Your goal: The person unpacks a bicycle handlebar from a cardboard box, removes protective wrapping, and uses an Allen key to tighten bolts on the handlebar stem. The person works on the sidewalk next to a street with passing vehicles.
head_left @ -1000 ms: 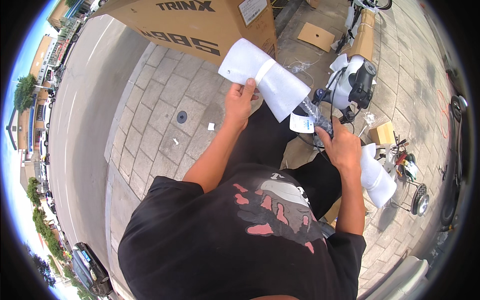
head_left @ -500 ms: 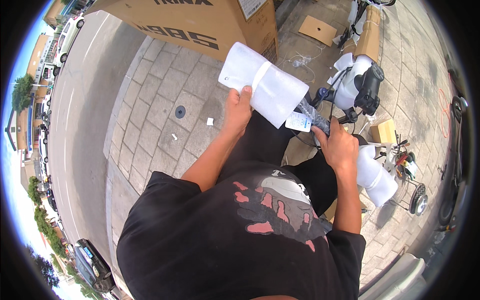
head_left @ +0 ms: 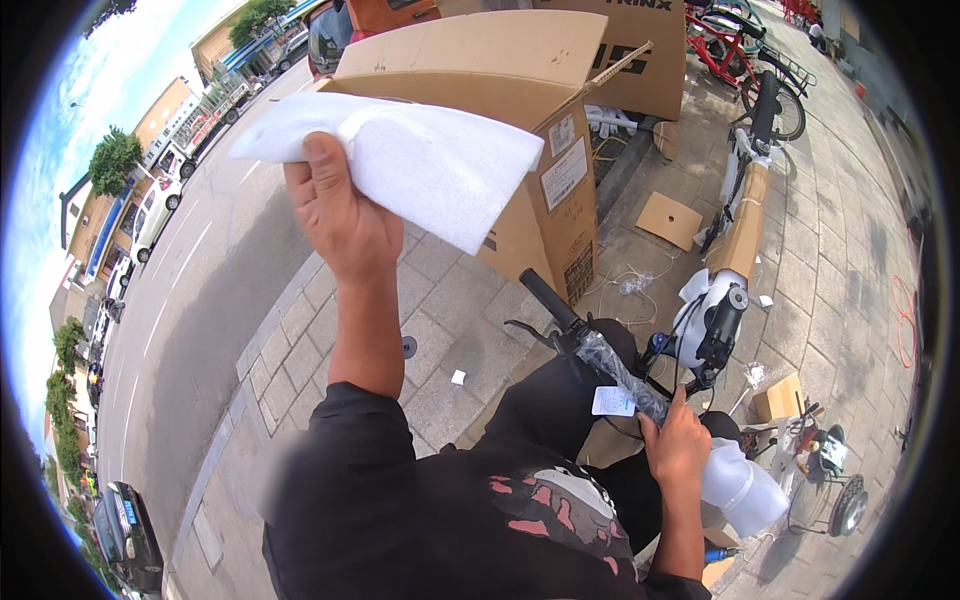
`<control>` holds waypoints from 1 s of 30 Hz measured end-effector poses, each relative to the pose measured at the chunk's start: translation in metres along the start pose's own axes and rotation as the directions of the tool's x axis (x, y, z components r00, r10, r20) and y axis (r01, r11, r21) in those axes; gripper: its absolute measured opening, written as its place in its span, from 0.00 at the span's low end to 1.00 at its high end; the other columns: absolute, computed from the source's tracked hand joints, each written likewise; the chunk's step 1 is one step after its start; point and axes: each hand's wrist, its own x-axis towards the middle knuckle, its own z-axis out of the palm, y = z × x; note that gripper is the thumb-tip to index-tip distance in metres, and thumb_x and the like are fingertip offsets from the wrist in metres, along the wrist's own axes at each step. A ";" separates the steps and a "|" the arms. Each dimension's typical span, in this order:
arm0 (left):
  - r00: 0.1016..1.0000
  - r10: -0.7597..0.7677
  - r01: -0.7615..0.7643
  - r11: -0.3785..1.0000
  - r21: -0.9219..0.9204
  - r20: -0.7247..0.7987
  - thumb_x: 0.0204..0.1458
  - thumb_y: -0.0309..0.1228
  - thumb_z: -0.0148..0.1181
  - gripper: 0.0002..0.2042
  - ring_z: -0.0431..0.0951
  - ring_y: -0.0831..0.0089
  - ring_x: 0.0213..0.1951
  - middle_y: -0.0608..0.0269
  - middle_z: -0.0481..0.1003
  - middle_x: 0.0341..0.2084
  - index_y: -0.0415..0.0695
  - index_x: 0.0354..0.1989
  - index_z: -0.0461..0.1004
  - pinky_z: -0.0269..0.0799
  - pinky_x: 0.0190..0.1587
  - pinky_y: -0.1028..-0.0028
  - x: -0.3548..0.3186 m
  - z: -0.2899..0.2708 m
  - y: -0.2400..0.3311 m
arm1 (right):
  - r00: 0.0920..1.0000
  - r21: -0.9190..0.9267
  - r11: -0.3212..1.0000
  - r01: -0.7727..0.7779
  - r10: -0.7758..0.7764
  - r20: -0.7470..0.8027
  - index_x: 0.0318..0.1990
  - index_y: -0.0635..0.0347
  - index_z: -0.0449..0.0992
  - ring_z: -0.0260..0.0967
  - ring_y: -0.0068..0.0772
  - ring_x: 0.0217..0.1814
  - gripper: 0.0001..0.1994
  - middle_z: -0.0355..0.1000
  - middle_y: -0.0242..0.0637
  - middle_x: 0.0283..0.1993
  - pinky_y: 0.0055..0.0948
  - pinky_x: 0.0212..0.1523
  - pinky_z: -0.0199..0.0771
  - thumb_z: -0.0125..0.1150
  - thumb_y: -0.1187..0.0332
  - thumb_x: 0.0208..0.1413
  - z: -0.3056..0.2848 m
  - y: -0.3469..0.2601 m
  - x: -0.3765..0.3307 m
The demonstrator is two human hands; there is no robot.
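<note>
My left hand (head_left: 345, 215) is raised at the upper left, thumb and fingers closed on a white foam sleeve (head_left: 440, 165) that hangs free in the air. Below it, apart from the foam, a bicycle handlebar (head_left: 610, 365) lies across my lap, its middle wrapped in clear plastic. The bar's black rubber grip (head_left: 546, 296) and brake lever (head_left: 530, 332) are bare. A white tag (head_left: 612, 401) dangles beside the bar. My right hand (head_left: 680, 445) is wrapped around the handlebar near its other end, where another white foam sleeve (head_left: 745, 490) covers the end.
Large open cardboard boxes (head_left: 560, 235) stand ahead. A partly wrapped bicycle frame (head_left: 740, 230) is at the right, above a small box (head_left: 778, 398) and a wheeled tool stand (head_left: 830, 470). A flat cardboard piece (head_left: 668, 220) and plastic scraps (head_left: 635, 283) lie on the paving. A road runs along the left.
The foam sleeve has come off the handlebar's left end and moved up and left in my left hand, exposing the grip and lever. My right hand stays on the bar. The view has tilted up.
</note>
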 end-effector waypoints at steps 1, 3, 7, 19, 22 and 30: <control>0.987 0.143 -0.147 0.988 0.054 0.073 0.74 0.42 0.51 0.24 0.83 0.57 0.60 0.48 0.76 0.62 0.42 0.71 0.59 0.89 0.56 0.60 0.014 0.001 0.024 | 1.000 0.007 1.000 -0.008 0.007 0.021 0.69 0.71 0.67 0.81 0.55 0.44 0.40 0.79 0.52 0.45 0.47 0.46 0.80 0.73 0.50 0.59 -0.001 -0.001 0.000; 0.914 0.389 -0.391 0.921 -0.006 0.113 0.74 0.44 0.51 0.25 0.82 0.55 0.60 0.46 0.74 0.64 0.42 0.71 0.59 0.89 0.56 0.55 0.052 0.016 0.047 | 1.000 0.016 1.000 -0.013 0.012 0.015 0.69 0.71 0.68 0.81 0.56 0.45 0.39 0.79 0.53 0.45 0.48 0.45 0.81 0.74 0.51 0.58 -0.004 0.000 0.000; 0.936 0.346 -0.352 0.919 0.175 0.064 0.72 0.39 0.58 0.20 0.88 0.59 0.46 0.47 0.81 0.53 0.34 0.61 0.69 0.88 0.45 0.63 0.141 0.009 0.020 | 1.000 0.022 1.000 -0.002 0.002 -0.003 0.68 0.71 0.68 0.81 0.56 0.43 0.39 0.79 0.52 0.43 0.48 0.44 0.81 0.73 0.50 0.59 -0.005 -0.003 0.000; 0.948 -0.272 -0.156 0.054 0.986 0.165 0.58 0.52 0.64 0.29 0.87 0.58 0.33 0.52 0.85 0.31 0.29 0.44 0.78 0.81 0.42 0.59 0.173 -0.014 -0.136 | 0.999 -0.028 1.000 -0.006 0.005 -0.036 0.68 0.70 0.69 0.81 0.54 0.44 0.39 0.79 0.50 0.43 0.47 0.47 0.80 0.71 0.48 0.60 0.005 0.000 0.000; 0.962 -0.268 0.166 0.727 0.666 0.053 0.64 0.56 0.62 0.25 0.75 0.67 0.20 0.66 0.70 0.19 0.42 0.37 0.72 0.74 0.26 0.61 0.169 0.011 -0.144 | 0.999 -0.051 0.998 -0.024 0.022 -0.039 0.69 0.70 0.69 0.80 0.51 0.46 0.39 0.79 0.48 0.45 0.47 0.48 0.79 0.70 0.47 0.61 0.011 0.005 -0.002; 0.749 -0.629 0.365 0.654 -0.663 -0.208 0.72 0.43 0.37 0.21 0.57 0.78 0.13 0.73 0.56 0.11 0.51 0.23 0.60 0.57 0.19 0.75 0.202 -0.010 -0.125 | 0.962 0.098 0.982 0.162 -0.136 -0.235 0.65 0.68 0.72 0.71 0.60 0.58 0.25 0.73 0.53 0.58 0.52 0.61 0.70 0.67 0.69 0.61 -0.012 -0.008 -0.018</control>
